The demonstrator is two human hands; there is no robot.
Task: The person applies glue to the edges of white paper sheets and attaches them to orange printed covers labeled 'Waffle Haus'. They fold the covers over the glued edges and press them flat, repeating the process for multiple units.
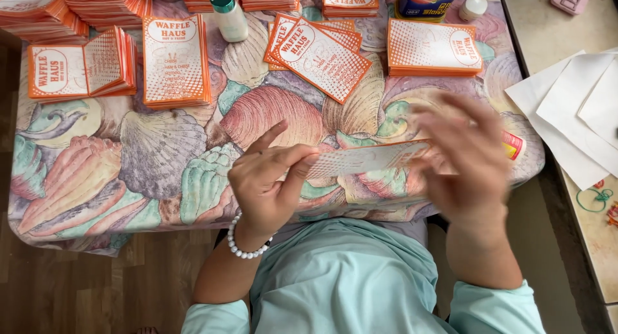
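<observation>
Mid-fold: left hand (267, 179) pinches flat orange-and-white printed paper sleeve (367, 159); blurred right hand (470, 157) grips its other end. Next move likely needs a crisp crease.

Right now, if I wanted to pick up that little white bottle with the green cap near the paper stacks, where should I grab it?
Probably around its white middle, just below the green cap, coming down from above. The bottle stands upright on the shell-patterned tablecloth, with orange-and-white paper stacks close on its left, so a sideways reach could bump them. Its body looks narrow and round, so one hand should wrap it easily.
</observation>
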